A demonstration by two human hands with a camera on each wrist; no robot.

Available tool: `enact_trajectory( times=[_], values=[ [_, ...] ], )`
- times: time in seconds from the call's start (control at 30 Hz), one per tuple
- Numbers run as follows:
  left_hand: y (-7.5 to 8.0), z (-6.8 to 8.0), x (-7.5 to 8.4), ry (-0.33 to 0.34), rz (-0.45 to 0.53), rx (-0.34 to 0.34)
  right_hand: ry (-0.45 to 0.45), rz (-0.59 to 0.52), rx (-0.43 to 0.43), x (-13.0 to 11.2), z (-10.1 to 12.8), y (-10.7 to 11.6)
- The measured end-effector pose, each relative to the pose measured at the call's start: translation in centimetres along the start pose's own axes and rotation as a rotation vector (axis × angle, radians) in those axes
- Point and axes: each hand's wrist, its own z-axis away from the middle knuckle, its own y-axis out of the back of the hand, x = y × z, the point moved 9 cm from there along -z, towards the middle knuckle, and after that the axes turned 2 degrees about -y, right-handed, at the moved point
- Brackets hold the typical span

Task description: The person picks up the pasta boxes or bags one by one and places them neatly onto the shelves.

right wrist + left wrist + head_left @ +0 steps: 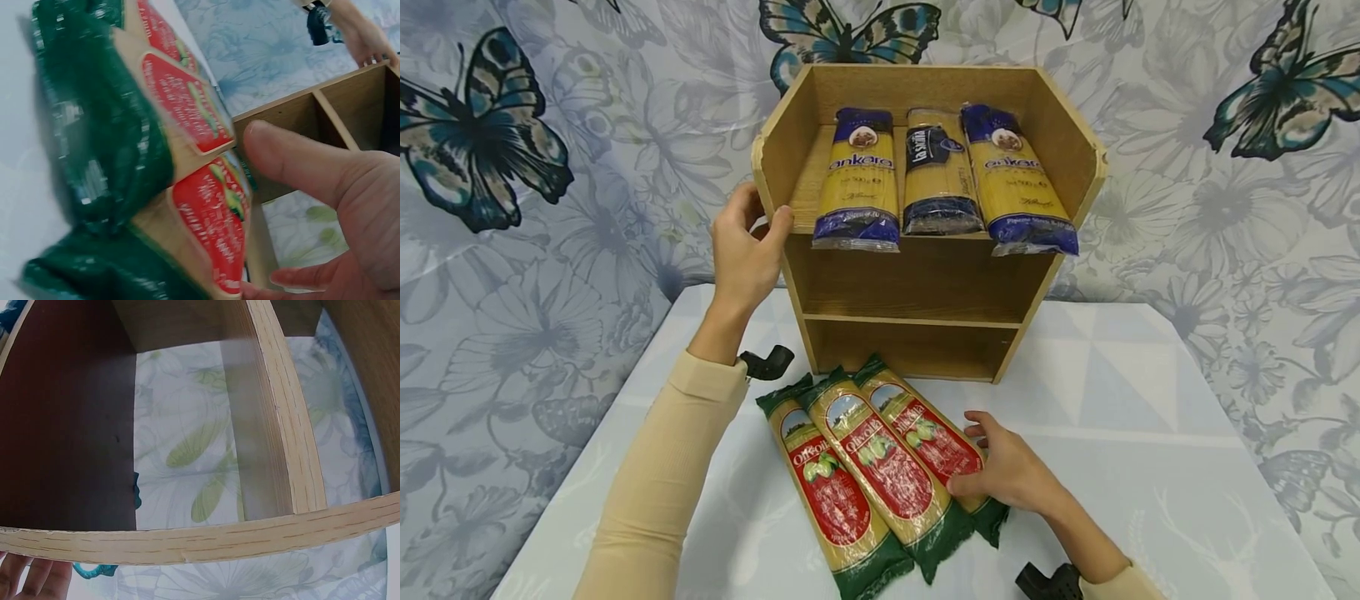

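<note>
A small wooden shelf unit [910, 287] stands on the table; my left hand [748, 254] grips its left side panel near the top compartment. In the left wrist view, fingers [39, 579] show below the panel's edge. Three green-ended spaghetti packets with red labels lie fanned before the unit: a left packet [831, 492], a middle packet [887, 471] and a right packet [932, 437]. Over the right packet's near end is my right hand [1015, 468], thumb and fingers spread apart. The right wrist view shows the thumb [294, 159] straight beside the packets.
On the upper level lie a blue-ended spaghetti packet [859, 187], a dark-labelled packet [938, 171] and another blue-ended packet [1022, 187], their near ends overhanging the board. Two lower compartments show bare wood. Behind the white table [1120, 467] hangs a butterfly-patterned backdrop [1150, 208].
</note>
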Motion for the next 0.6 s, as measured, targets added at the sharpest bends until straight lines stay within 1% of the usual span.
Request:
enact_trajectory(
  times=[0.13, 0.3, 0.43, 0.6],
  values=[
    [-0.1, 0.0, 0.0, 0.002, 0.006, 0.001, -0.016, 0.044, 0.02, 0.7, -0.1, -0.2],
    [-0.1, -0.1, 0.0, 0.002, 0.009, 0.002, -0.036, 0.143, 0.05, 1.2, -0.3, -0.5],
    [-0.1, -0.1, 0.0, -0.001, 0.016, 0.003, -0.037, 0.233, 0.044, 1.6, -0.6, -0.8],
    [-0.1, 0.0, -0.1, 0.002, 0.018, 0.0, -0.036, 0.27, 0.03, 1.6, -0.7, -1.3]
  ],
)
